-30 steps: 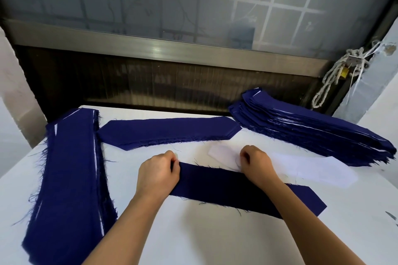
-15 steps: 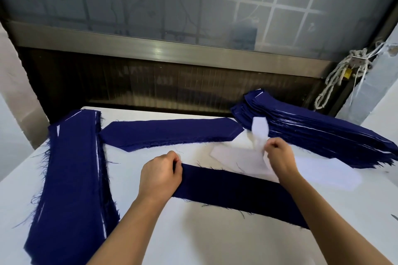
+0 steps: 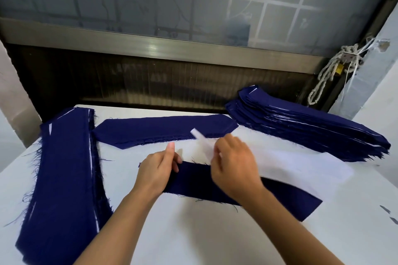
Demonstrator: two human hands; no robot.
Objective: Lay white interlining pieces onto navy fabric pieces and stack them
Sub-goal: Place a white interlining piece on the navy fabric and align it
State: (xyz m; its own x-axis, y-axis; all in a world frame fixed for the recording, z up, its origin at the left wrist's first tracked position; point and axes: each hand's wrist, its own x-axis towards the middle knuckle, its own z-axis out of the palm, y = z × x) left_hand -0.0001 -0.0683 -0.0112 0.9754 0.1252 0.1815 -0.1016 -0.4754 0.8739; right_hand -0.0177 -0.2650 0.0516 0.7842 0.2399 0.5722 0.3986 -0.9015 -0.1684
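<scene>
In the head view, your left hand (image 3: 158,170) covers the left end of the navy fabric piece (image 3: 280,198) lying across the worktop (image 3: 193,232). Its fingers curl down over that end and hold it, with the thumb pointing away from you.

Your right hand (image 3: 233,165) pinches a white interlining piece (image 3: 301,168). The near end of the piece is lifted and blurred, and the back of the hand hides your fingertips. The rest of it trails to the right, overlapping the navy piece's far edge.

A second single navy piece (image 3: 163,131) lies farther back. A tall navy stack (image 3: 312,129) sits at the right and another navy stack (image 3: 62,168) at the left, its near end cut off. A knotted rope (image 3: 329,71) hangs by the frosted window.
</scene>
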